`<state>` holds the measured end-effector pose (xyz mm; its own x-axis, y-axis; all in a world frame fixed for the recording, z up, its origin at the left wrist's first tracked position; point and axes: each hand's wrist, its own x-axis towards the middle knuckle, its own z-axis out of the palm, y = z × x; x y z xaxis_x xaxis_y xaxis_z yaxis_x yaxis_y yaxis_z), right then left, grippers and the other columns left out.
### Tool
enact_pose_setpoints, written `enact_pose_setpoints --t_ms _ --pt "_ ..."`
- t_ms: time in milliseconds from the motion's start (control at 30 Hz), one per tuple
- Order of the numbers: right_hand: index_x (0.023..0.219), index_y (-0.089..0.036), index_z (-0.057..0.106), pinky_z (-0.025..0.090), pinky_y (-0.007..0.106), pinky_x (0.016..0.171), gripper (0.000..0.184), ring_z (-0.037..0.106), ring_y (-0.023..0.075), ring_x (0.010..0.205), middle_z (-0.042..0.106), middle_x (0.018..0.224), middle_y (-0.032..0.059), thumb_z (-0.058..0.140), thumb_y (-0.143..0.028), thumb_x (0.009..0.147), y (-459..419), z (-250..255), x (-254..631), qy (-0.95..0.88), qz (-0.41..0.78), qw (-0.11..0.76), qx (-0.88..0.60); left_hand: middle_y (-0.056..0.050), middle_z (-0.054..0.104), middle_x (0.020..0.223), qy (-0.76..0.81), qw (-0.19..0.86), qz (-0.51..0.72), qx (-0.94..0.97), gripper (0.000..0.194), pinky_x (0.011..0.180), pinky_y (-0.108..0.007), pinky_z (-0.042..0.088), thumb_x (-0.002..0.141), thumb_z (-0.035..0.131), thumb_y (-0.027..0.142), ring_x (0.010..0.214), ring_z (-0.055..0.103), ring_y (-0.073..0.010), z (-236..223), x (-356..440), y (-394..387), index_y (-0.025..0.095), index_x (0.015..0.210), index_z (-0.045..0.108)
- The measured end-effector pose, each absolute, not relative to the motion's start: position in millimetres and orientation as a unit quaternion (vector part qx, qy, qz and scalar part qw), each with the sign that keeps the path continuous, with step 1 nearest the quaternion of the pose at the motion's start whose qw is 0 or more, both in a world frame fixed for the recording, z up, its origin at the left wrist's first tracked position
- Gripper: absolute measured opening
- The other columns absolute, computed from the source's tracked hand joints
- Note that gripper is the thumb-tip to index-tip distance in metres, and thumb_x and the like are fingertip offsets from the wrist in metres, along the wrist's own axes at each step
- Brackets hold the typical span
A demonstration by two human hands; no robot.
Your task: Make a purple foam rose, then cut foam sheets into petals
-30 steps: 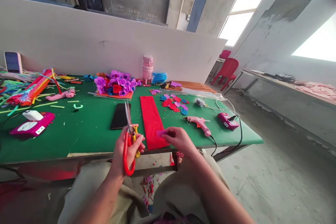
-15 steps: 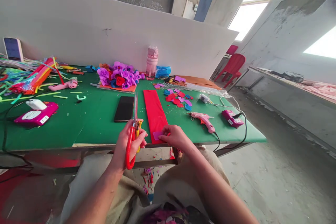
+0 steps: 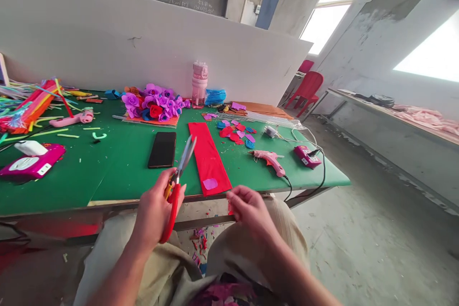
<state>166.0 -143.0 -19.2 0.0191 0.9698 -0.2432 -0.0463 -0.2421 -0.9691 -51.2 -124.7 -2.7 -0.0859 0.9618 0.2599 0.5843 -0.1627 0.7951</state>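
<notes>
My left hand [image 3: 156,208] is closed around scissors [image 3: 175,201] with a red handle, their blades pointing up and slightly apart. Something yellow [image 3: 168,190] shows in the same grip; its kind I cannot tell. A long red strip [image 3: 210,158] lies flat on the green table [image 3: 122,177], and a small purple piece [image 3: 210,184] rests on its near end. Beside the strip's near right corner is my right hand [image 3: 251,208], fingers pinched together; whether they hold anything is hidden. A black phone [image 3: 162,150] lies left of the strip.
A pink glue gun [image 3: 270,161] and coloured petal pieces [image 3: 236,131] lie on the right. Purple and red flowers [image 3: 156,101] and a pink bottle [image 3: 199,85] stand behind. Pipe cleaners [image 3: 34,105] are heaped left. Corded purple power sockets [image 3: 36,160] sit at both sides.
My right hand has let go of the purple piece, which stays on the red strip, and moved off the near edge. My left hand with the scissors has lowered and tilted.
</notes>
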Motion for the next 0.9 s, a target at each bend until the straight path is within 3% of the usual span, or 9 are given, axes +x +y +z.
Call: enact_pose_setpoints --t_ms 100,167,367,600,733,900 --pt "0.078 -0.016 0.065 0.032 0.019 0.037 0.037 0.047 0.0059 0.040 0.067 0.069 0.0023 0.077 -0.047 0.064 -150 -37 146 -0.285 0.691 0.427 -0.509 0.001 0.063 0.075 0.593 0.247 0.444 0.624 0.036 0.058 -0.023 0.046 0.081 0.057 0.039 0.061 0.060 -0.0150 -6 -52 -132 0.023 0.113 0.052" --pt "0.083 -0.014 0.068 0.032 0.017 0.036 0.041 0.052 0.0066 0.041 0.070 0.073 0.0059 0.075 -0.050 0.065 -143 -44 135 -0.207 0.728 0.429 -0.493 0.000 0.063 0.079 0.588 0.241 0.458 0.621 0.036 0.061 -0.024 0.048 0.081 0.058 0.039 0.063 0.061 -0.0152 -8 -50 -137 0.023 0.113 0.052" --pt "0.071 -0.011 0.067 0.030 0.015 0.033 0.036 0.050 0.0051 0.037 0.067 0.060 0.0031 0.079 -0.044 0.061 -132 -47 121 -0.150 0.701 0.496 -0.490 -0.001 0.062 0.078 0.572 0.313 0.486 0.581 0.035 0.061 -0.023 0.048 0.080 0.060 0.038 0.068 0.062 -0.0159 -13 -38 -147 0.022 0.111 0.054" --pt "0.071 -0.013 0.066 0.037 0.019 0.040 0.044 0.053 0.0081 0.042 0.066 0.063 0.0042 0.071 -0.056 0.067 -169 -63 132 -0.184 0.688 0.510 -0.482 0.000 0.062 0.076 0.568 0.413 0.486 0.520 0.038 0.053 -0.022 0.047 0.077 0.064 0.037 0.059 0.057 -0.0136 -37 -32 -160 0.023 0.111 0.055" --pt "0.074 -0.015 0.066 0.048 0.024 0.056 0.051 0.061 0.0134 0.058 0.068 0.070 0.0051 0.062 -0.066 0.069 -164 -62 135 -0.111 0.725 0.511 -0.449 -0.001 0.065 0.080 0.571 0.362 0.500 0.541 0.037 0.066 -0.027 0.050 0.076 0.065 0.034 0.068 0.061 -0.0158 -40 -26 -164 0.023 0.110 0.057" --pt "0.073 -0.013 0.067 0.047 0.026 0.061 0.036 0.063 0.0151 0.061 0.069 0.067 0.0053 0.078 -0.046 0.061 -155 -52 130 -0.121 0.720 0.535 -0.426 -0.004 0.069 0.094 0.556 0.261 0.456 0.644 0.026 0.085 -0.032 0.047 0.079 0.063 0.030 0.090 0.064 -0.0212 -25 -24 -154 0.025 0.105 0.060"
